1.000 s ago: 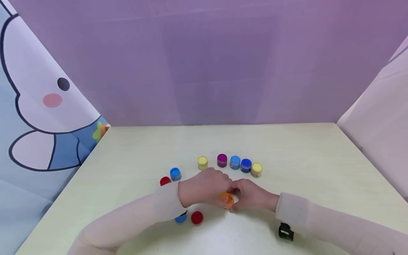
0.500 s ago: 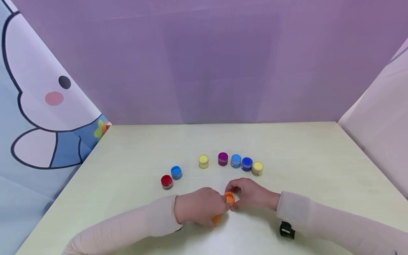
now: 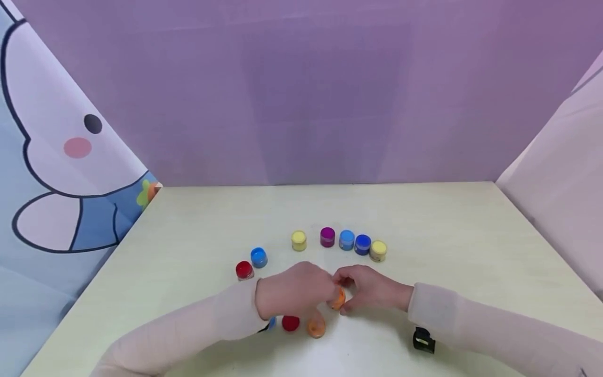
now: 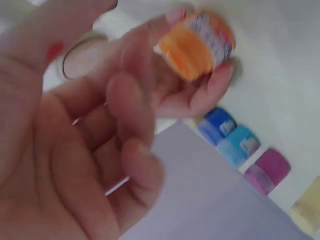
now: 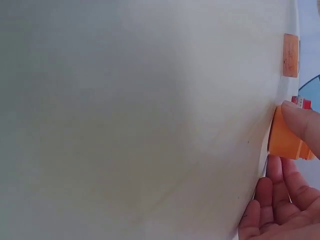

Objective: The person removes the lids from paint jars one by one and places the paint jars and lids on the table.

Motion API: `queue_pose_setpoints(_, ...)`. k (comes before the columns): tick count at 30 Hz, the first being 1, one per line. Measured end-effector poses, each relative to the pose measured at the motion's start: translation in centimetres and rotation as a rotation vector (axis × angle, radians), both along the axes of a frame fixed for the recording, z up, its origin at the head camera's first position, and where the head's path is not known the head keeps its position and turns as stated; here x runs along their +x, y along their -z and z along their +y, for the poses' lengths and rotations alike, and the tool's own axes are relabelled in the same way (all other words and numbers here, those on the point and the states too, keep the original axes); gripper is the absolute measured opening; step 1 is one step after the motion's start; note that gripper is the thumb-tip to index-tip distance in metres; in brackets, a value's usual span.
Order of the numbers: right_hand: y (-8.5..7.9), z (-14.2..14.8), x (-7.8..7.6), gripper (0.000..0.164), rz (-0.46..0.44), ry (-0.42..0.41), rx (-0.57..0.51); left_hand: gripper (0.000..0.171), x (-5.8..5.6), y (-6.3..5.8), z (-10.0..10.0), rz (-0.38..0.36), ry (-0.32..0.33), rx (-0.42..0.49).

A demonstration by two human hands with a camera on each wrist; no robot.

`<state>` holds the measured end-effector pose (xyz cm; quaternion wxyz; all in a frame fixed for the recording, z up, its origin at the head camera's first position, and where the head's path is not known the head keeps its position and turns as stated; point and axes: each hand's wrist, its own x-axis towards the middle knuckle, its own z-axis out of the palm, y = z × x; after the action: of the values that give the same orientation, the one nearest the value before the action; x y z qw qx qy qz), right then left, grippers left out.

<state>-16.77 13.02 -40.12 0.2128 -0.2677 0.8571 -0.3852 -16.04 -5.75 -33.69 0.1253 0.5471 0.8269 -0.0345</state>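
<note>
My right hand [image 3: 372, 288] grips a small orange paint jar [image 5: 284, 135] with thumb and fingers around its side. The jar stands on the table with its top uncovered. In the left wrist view, a printed band runs around the jar [image 4: 192, 47]. My left hand [image 3: 299, 290] is beside the jar, and its loosely bent fingers [image 4: 132, 100] hold nothing. An orange lid [image 3: 316, 329] lies on the table just under the left thumb; I cannot tell whether they touch. Near it lie a red lid [image 3: 290, 323] and a blue lid [image 3: 271, 323], partly hidden by the left wrist.
Behind the hands stand capped jars: yellow [image 3: 299, 241], purple [image 3: 327, 237], light blue [image 3: 346, 240], dark blue [image 3: 363, 244] and another yellow [image 3: 378, 251]. A red jar [image 3: 244, 269] and a blue jar [image 3: 258, 257] stand to the left. A black object [image 3: 423, 340] is under the right sleeve.
My left hand has carried the orange lid from the jar toward the front edge and let go of it on the table, then shifted slightly back up. My right hand stays at the jar.
</note>
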Motion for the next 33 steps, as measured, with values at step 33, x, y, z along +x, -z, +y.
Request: queue_pose_setpoints(33,-0.2,1.2,0.5,0.034,0.036,0.031,-0.085,0.027,-5.4,0.9,-3.2,0.163,-0.234,-0.002)
